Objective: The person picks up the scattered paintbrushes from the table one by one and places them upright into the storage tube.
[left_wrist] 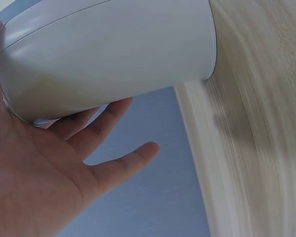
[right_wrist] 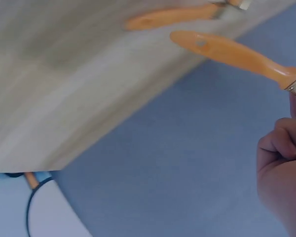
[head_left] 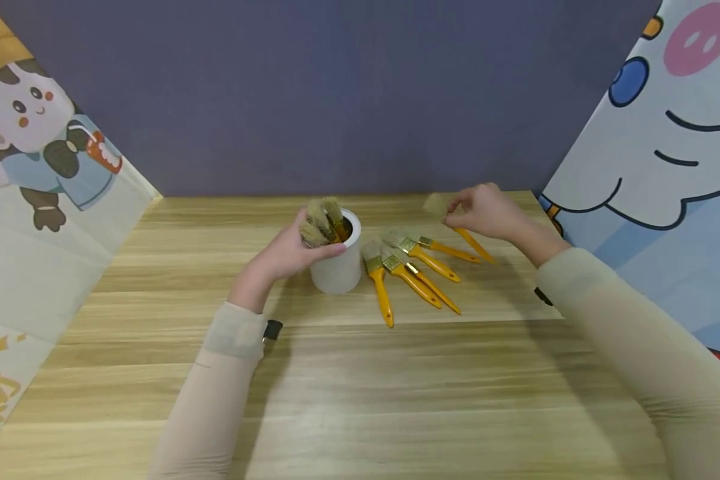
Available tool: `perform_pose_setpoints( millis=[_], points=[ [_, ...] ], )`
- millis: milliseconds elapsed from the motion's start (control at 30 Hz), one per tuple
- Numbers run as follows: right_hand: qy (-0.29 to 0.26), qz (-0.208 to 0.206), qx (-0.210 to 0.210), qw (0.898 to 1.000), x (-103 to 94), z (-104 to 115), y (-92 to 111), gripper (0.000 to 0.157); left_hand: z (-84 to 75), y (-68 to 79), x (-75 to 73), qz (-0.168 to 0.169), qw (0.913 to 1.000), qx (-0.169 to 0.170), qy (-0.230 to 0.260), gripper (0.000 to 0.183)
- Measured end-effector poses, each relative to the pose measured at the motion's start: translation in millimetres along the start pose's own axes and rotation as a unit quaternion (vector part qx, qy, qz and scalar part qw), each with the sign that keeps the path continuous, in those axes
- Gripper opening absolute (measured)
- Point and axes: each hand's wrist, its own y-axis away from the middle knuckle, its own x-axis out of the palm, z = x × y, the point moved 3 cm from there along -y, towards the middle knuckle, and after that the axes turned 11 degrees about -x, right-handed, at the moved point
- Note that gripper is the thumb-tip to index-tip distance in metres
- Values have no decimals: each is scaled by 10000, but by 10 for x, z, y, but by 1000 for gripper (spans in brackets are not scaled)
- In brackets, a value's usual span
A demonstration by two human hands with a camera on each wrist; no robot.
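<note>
My left hand (head_left: 282,253) grips a white cylindrical container (head_left: 336,275) by its upper part, thumb on the near side. In the left wrist view the palm and some fingers wrap around the container (left_wrist: 113,47), while one finger sticks out. Several paintbrushes (head_left: 317,220) stand in it, bristles up. Over the right of the table, my right hand (head_left: 486,210) pinches a paintbrush (head_left: 475,245) near its metal band. Its yellow-orange handle (right_wrist: 232,53) points away from the hand in the right wrist view; that view cuts off its bristles.
Several more paintbrushes (head_left: 419,287) lie fanned out on the wooden table (head_left: 360,393), right of the container, bristles toward it or the back. A dark wall (head_left: 360,100) closes off the back; cartoon-printed panels (head_left: 654,147) flank both sides.
</note>
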Motion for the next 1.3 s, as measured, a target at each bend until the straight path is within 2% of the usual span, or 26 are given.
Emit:
perform_pose_setpoints(
  millis=[200, 367, 567, 733, 867, 1000, 1167, 1300],
  points=[
    [-535, -430, -11, 9976, -216, 339, -106, 37, 5, -12, 15, -8, 10000, 83, 53, 114],
    [-974, -812, -137, 9918, -381, 749, -229, 41, 19, -9, 7, 8, 9999, -127, 88, 121],
    [-1644, -1622, -941, 9684, -446, 1252, -350, 36, 1, -2, 8, 85, 9998, -88, 161, 121],
    [-1979, -1901, -1302, 9528, -395, 1556, -449, 33, -6, -8, 8, 139, 9997, -34, 177, 121],
    [-2210, -1828, -1508, 9460, -257, 1676, -544, 33, -10, -12, 10, 190, 9996, 22, 207, 116],
    [-2336, -1630, -1599, 9451, -85, 1731, -622, 35, -21, 0, 5, 223, 9995, 76, 192, 111],
    [-2362, -1363, -1488, 9505, 101, 1756, -656, 34, -17, 21, -4, 260, 9996, 36, 133, 114],
    [-2301, -1070, -1352, 9578, 236, 1736, -652, 31, -14, 21, 3, 318, 9988, 275, 251, 107]
  ],
)
